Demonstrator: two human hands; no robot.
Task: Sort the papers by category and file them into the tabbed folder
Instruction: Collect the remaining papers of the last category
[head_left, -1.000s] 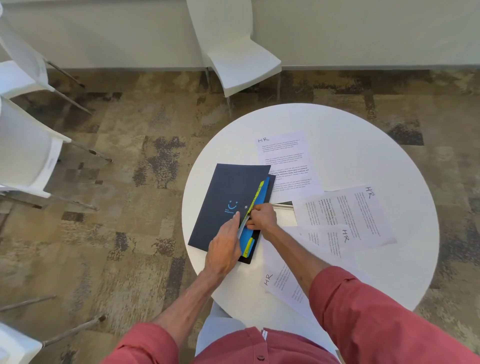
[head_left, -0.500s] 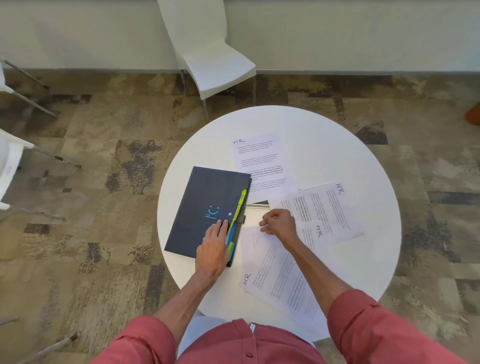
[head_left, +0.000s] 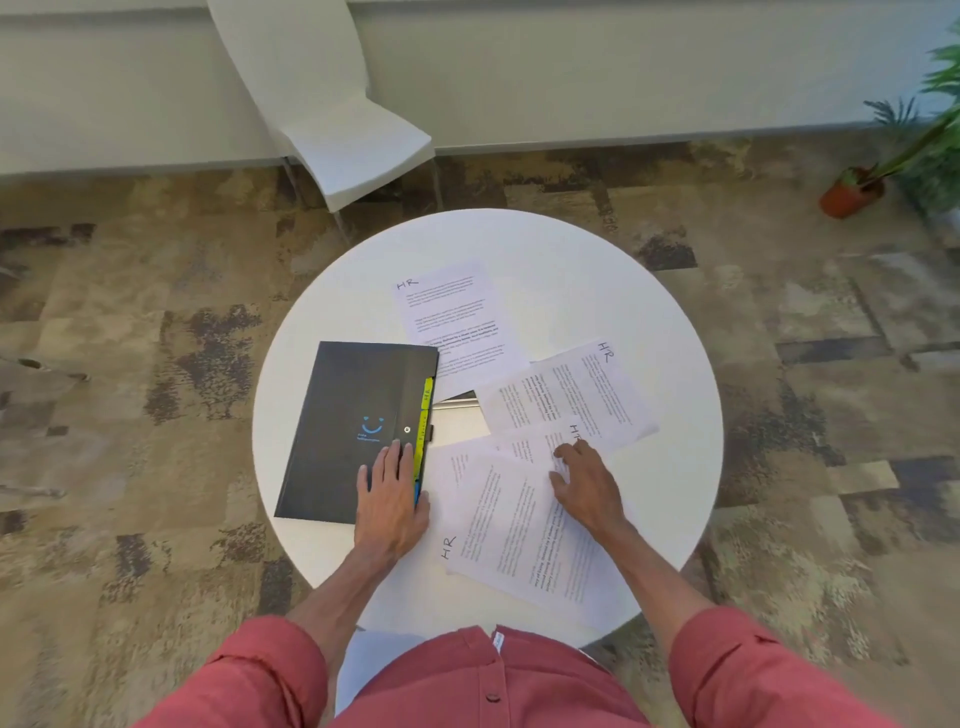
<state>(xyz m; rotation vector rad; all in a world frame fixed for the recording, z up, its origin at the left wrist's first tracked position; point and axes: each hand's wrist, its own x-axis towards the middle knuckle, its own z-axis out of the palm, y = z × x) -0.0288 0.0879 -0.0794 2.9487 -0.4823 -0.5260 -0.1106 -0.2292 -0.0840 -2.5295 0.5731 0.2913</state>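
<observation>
The left hand (head_left: 392, 501) lay flat on the closed dark folder (head_left: 343, 415), fingers straight and together beside its coloured tabs (head_left: 427, 395), the forearm running in from 6 o'clock. The right hand (head_left: 587, 488) rested palm-down, fingers loosely spread, on overlapping papers (head_left: 519, 540) (each marked HR). The folder occupied the 9 o'clock side of the round table (head_left: 597, 270); the sheets fanned from 12 to 5 o'clock.

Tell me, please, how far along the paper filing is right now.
Done: nothing visibly; the folder lies closed, its contents hidden. In hand: the left hand rests flat on the folder while the right hand touches the loose sheets. Left: at least four sheets marked HR lie on the table, all to be filed.
</observation>
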